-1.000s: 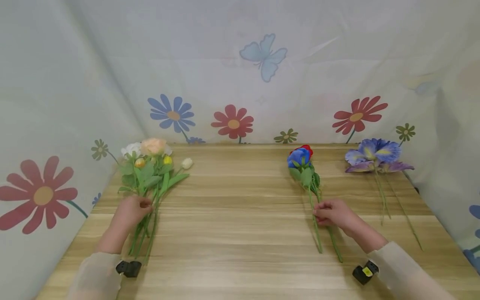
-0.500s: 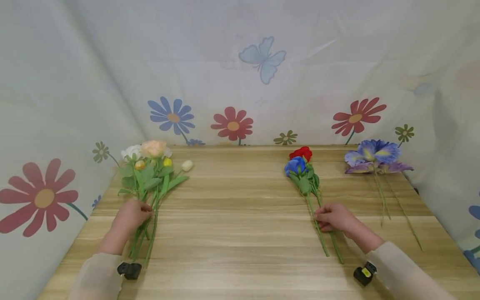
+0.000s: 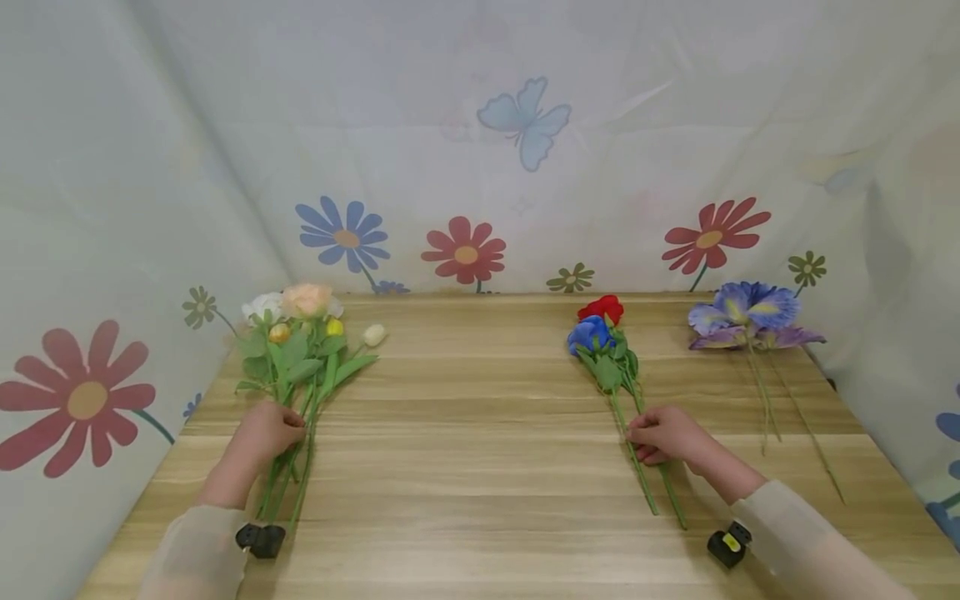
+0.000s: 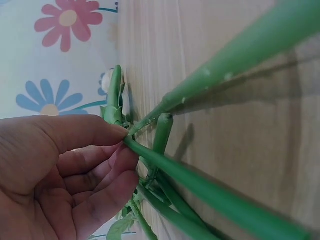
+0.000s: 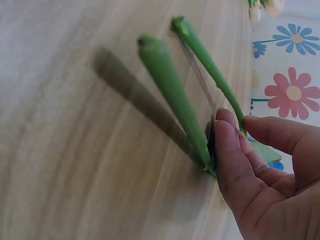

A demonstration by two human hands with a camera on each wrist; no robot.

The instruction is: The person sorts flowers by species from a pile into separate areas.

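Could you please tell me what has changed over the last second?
The round blue flower has shifted left and towards the person, so more of the round red flower behind it shows. The right hand still pinches the blue flower's slim green stem. The left hand still holds the white, peach and yellow bunch; the ruffled purple-blue flowers stayed put.

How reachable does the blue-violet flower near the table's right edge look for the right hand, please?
Probably yes: only tabletop shows between the right hand and the blue-violet flower. The hand pinches the blue rose by its stem, though, so it would likely have to release that.
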